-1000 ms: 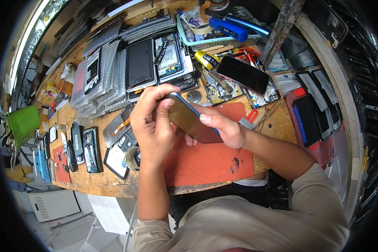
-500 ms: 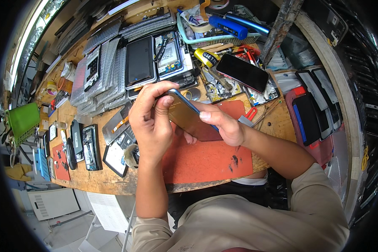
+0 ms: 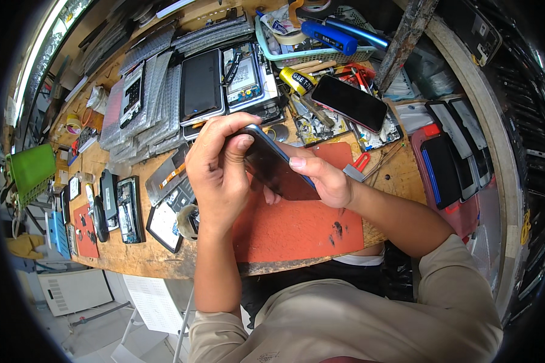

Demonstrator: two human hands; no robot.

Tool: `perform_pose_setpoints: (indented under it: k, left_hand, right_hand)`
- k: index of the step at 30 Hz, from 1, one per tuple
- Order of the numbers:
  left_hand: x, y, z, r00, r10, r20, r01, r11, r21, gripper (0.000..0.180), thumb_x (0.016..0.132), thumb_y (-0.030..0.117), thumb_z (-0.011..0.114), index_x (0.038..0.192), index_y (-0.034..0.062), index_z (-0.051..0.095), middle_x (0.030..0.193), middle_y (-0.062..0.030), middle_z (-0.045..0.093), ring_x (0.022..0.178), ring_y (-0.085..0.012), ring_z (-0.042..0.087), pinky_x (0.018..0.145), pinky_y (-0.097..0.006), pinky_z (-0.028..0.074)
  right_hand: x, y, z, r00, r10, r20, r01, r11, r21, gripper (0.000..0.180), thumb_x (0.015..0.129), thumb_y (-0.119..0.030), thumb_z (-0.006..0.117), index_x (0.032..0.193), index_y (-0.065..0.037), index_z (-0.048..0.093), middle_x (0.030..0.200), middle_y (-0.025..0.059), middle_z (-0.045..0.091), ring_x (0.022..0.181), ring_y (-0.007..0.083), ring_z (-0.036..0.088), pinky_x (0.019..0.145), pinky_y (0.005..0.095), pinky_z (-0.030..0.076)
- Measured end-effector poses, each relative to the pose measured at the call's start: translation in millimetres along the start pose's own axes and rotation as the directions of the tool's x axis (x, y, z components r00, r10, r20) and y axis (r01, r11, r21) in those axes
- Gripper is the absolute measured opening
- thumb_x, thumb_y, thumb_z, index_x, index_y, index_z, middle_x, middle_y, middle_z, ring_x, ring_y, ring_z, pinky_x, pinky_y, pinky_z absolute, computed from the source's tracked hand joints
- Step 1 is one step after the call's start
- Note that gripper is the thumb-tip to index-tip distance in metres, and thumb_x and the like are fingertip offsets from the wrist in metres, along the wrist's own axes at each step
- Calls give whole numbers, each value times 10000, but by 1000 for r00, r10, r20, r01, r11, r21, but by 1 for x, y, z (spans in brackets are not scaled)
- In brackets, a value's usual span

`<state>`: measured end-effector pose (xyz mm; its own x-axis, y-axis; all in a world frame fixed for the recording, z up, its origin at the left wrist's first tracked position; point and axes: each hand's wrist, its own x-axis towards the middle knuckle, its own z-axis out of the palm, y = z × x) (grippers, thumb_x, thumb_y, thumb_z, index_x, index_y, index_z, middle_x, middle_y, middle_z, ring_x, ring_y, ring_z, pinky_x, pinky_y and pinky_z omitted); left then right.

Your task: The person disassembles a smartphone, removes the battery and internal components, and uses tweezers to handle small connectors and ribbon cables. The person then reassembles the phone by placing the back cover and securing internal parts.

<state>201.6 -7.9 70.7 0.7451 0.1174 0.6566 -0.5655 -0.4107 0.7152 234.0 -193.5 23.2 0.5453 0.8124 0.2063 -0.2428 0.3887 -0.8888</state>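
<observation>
A smartphone (image 3: 272, 166) with a blue edge and a dark, glossy face is held tilted above the red mat (image 3: 297, 233). My left hand (image 3: 219, 160) grips its upper left end, fingers over the top edge and thumb near the corner. At the lower right end, my right hand (image 3: 327, 178) is closed on it, thumb along the blue edge. Some fingertips show beneath the phone; the rest are hidden behind it.
Bubble-wrapped panels (image 3: 145, 109) are stacked at the back left beside opened tablets (image 3: 201, 88). A basket of tools (image 3: 309, 54) stands at the back. Another black phone (image 3: 350, 103) lies behind my right hand. Phone parts (image 3: 129, 209) lie at left.
The phone's face has turned from a golden, lit look to dark. Both hands keep their grip and have barely moved.
</observation>
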Motion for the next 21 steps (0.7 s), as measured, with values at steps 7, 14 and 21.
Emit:
perform_pose_setpoints:
  k: [7, 14, 21]
  left_hand:
    - [-1, 4, -2, 999, 33, 25, -33, 999, -3, 138, 991, -39, 678, 1097, 1, 758, 935, -80, 719, 807, -168, 649, 756, -303, 514]
    - [1, 0, 0, 998, 55, 13, -54, 998, -13, 127, 997, -24, 681, 1096, -7, 758, 939, -83, 722, 816, -172, 654, 767, -303, 518]
    - [1, -1, -2, 1000, 21, 22, -22, 1000, 6, 134, 992, -10, 690, 1105, -2, 762, 955, -90, 737, 840, -180, 676, 789, -298, 526]
  right_hand:
    - [1, -2, -1, 1000, -21, 22, 22, 999, -42, 675, 1060, -505, 430, 1478, 14, 537, 1168, 97, 648, 949, 152, 634, 846, 336, 500]
    - [0, 2, 2, 1000, -10, -10, 10, 1000, -10, 685, 1063, -492, 432, 1531, 4, 499, 1211, 107, 667, 973, 155, 652, 873, 335, 523]
    - [-2, 3, 2, 1000, -13, -16, 13, 1000, 13, 687, 1066, -489, 432, 1546, -1, 483, 1220, 110, 673, 988, 153, 670, 874, 331, 543]
